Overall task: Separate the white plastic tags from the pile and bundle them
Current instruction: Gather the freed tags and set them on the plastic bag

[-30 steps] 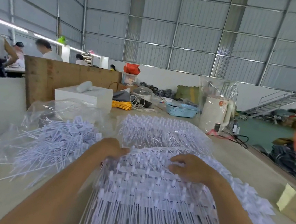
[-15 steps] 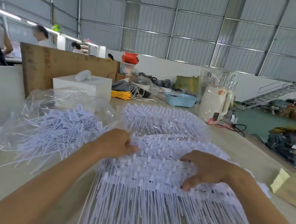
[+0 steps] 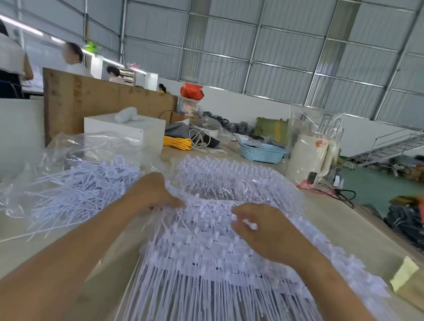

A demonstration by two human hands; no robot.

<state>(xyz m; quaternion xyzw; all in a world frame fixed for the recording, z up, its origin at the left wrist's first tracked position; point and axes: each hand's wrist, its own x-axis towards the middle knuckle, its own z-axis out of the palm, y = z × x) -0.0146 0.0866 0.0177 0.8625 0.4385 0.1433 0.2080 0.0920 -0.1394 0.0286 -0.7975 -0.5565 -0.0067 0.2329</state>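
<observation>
I work in a big shed with grey corrugated metal walls [image 3: 283,42] on steel framing. My pale bench [image 3: 335,225] runs ahead of me, a plywood board [image 3: 102,101] standing at its left. A metal staircase [image 3: 403,144] climbs at the right above a green floor [image 3: 375,185]. Strip lights [image 3: 18,26] glow at the left.

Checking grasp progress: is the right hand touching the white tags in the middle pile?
Touching. The head view shows the right hand resting on the middle pile of white tags, with a white tag head pinched between its fingertips.
</observation>
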